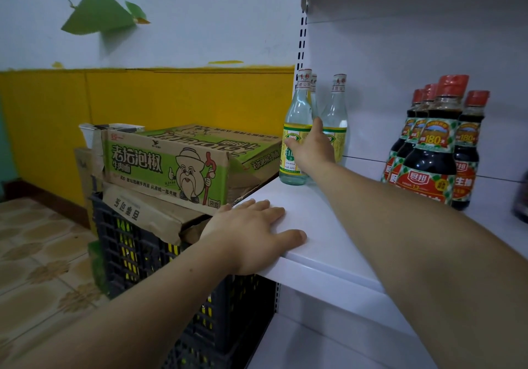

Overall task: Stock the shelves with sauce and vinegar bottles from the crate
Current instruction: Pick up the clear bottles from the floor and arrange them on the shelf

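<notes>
Three clear vinegar bottles with yellow-green labels stand at the left end of the white shelf (328, 225). My right hand (313, 148) reaches in and grips the front vinegar bottle (295, 111) from its right side, thumb across the label. A second vinegar bottle (337, 111) stands just right of the hand; the third is mostly hidden behind. Several dark soy sauce bottles (431, 151) with red caps stand further right. My left hand (251, 234) lies flat on the shelf's front left corner, fingers spread. The black plastic crate (137, 254) sits left of the shelf, below it.
Two cardboard boxes are stacked on the crate, the top one a green noodle carton (171, 160) that touches the shelf's left edge. A yellow and white wall stands behind. A lower shelf (328, 345) shows beneath. The floor at the left is tiled.
</notes>
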`<action>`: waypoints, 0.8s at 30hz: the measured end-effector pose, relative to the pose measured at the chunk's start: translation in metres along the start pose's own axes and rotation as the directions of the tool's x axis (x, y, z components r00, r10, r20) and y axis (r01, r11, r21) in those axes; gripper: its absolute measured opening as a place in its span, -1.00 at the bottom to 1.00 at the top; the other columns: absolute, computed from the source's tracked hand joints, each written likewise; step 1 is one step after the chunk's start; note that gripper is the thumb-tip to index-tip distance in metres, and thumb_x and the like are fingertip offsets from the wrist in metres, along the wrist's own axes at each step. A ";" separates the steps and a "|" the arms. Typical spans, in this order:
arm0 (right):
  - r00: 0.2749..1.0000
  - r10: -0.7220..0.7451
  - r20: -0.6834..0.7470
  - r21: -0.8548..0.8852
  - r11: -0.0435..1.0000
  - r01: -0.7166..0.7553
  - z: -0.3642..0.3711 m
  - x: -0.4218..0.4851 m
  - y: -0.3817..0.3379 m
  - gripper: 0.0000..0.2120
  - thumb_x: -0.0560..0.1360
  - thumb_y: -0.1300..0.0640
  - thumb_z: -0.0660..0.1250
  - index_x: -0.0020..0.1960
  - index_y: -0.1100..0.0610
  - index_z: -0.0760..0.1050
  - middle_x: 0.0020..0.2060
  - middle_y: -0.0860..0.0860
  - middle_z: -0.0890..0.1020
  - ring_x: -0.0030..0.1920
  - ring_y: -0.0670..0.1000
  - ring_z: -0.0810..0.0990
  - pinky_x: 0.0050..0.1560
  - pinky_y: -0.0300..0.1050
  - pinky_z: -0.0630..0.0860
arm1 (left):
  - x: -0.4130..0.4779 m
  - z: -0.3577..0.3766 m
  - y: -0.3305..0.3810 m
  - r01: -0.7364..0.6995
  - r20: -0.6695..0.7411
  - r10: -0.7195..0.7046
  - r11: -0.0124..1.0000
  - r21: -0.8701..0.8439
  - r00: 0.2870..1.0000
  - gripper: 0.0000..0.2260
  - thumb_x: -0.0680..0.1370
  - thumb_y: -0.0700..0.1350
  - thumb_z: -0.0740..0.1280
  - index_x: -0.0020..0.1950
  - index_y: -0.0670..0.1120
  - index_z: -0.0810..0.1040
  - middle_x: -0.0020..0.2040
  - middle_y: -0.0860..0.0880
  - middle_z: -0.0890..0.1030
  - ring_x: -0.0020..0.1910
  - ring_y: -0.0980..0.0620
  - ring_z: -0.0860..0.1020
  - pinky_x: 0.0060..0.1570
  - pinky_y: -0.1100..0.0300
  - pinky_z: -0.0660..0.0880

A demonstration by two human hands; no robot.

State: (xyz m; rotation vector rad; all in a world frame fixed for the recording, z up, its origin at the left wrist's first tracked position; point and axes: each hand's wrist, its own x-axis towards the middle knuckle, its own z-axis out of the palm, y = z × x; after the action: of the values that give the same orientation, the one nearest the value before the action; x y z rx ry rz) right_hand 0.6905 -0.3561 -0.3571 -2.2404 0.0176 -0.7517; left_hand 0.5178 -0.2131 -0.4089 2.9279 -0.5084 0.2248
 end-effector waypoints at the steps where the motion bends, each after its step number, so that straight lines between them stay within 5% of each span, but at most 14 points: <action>1: 1.000 -0.009 -0.006 0.000 1.000 0.009 0.001 0.000 0.001 -0.34 0.51 -0.09 0.36 0.45 0.08 0.10 0.11 0.14 0.57 0.07 0.22 0.58 0.03 0.15 0.56 | 0.000 0.000 0.000 0.000 0.001 0.000 1.000 0.000 1.000 -0.40 0.51 0.39 -0.01 0.49 0.16 0.20 0.51 0.11 0.21 0.49 0.10 0.11 0.41 0.02 0.06; 7: 1.000 -0.007 0.002 0.012 1.000 0.007 0.004 0.003 -0.001 -0.32 0.51 -0.09 0.36 0.46 0.07 0.08 0.08 0.13 0.56 0.04 0.22 0.58 -0.04 0.21 0.60 | 0.002 0.001 -0.001 0.009 0.003 -0.009 1.000 -0.005 1.000 -0.39 0.50 0.40 0.00 0.50 0.19 0.16 0.55 0.13 0.12 0.52 0.11 0.05 0.44 0.01 0.03; 13: 1.000 0.011 -0.012 -0.001 1.000 -0.011 0.009 0.005 0.002 -0.29 0.54 -0.09 0.32 0.51 0.06 -0.01 0.18 0.15 0.52 0.13 0.22 0.55 -0.07 0.01 0.45 | 0.002 0.003 -0.003 0.007 0.002 -0.007 1.000 -0.012 1.000 -0.39 0.49 0.40 -0.01 0.50 0.20 0.16 0.55 0.13 0.12 0.52 0.10 0.06 0.46 0.01 0.04; 17: 0.999 0.030 0.021 0.012 0.999 -0.030 0.005 0.001 -0.002 -0.21 0.51 -0.16 0.32 0.53 0.03 -0.07 0.28 0.14 0.46 0.18 0.22 0.53 0.08 0.12 0.53 | 0.001 0.001 -0.001 0.008 -0.017 -0.008 1.000 -0.022 1.000 -0.41 0.50 0.39 0.02 0.48 0.19 0.21 0.53 0.12 0.18 0.50 0.10 0.12 0.43 0.04 0.08; 21: 0.998 0.033 0.061 0.004 0.999 -0.033 -0.016 -0.010 -0.009 -0.24 0.46 -0.22 0.34 0.47 0.08 0.08 0.25 0.08 0.49 0.12 0.19 0.58 -0.19 -0.03 0.56 | 0.001 0.001 -0.002 0.019 -0.012 -0.019 0.999 -0.027 1.000 -0.40 0.50 0.40 0.03 0.48 0.20 0.21 0.54 0.11 0.17 0.50 0.09 0.13 0.41 0.06 0.11; 24: 0.988 -0.022 0.152 -0.077 0.996 0.034 -0.036 -0.028 -0.013 -0.33 0.49 -0.25 0.30 0.42 0.11 0.23 0.24 0.06 0.53 0.05 0.11 0.58 -0.09 -0.06 0.51 | 0.000 -0.001 -0.001 0.026 -0.013 -0.026 0.999 -0.028 1.000 -0.42 0.51 0.38 0.03 0.47 0.19 0.25 0.53 0.09 0.20 0.49 0.06 0.18 0.39 0.04 0.16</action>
State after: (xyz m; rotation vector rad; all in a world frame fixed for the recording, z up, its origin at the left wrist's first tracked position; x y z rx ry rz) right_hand 0.6455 -0.3644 -0.3432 -2.3724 -0.0589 -0.6031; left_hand 0.5180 -0.2120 -0.4081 2.9020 -0.4670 0.2321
